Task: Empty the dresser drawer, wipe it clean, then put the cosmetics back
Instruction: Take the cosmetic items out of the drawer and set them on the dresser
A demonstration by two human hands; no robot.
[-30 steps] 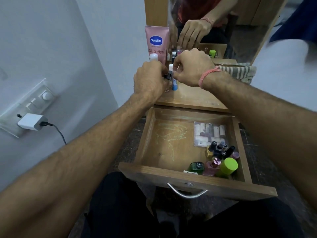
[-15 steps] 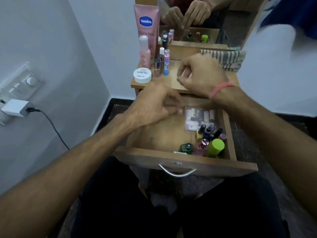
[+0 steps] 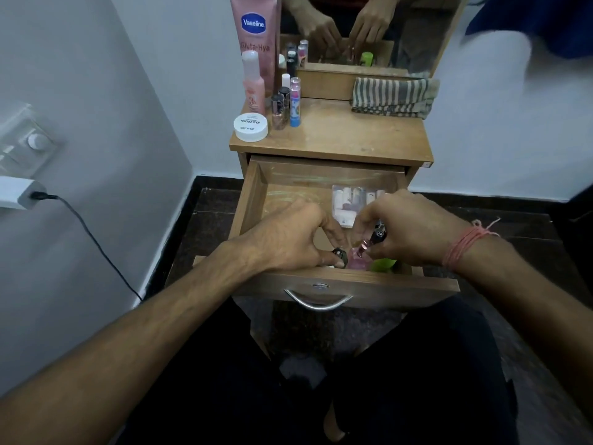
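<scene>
Both hands are down in the drawer, at its front right corner. The left hand pinches a green bottle; the right hand grips a dark tube, its long axis tilted toward 1 o'clock. The pink bottle stands between them, equally near both. The worktop lies at 12 o'clock.

The wooden drawer stands pulled open. At its front right, the left fingers pinch a dark-capped green bottle; just right, the right fingers hold a pink bottle. A lime cap sits beneath the right fingers, a clear packet behind them.
</scene>
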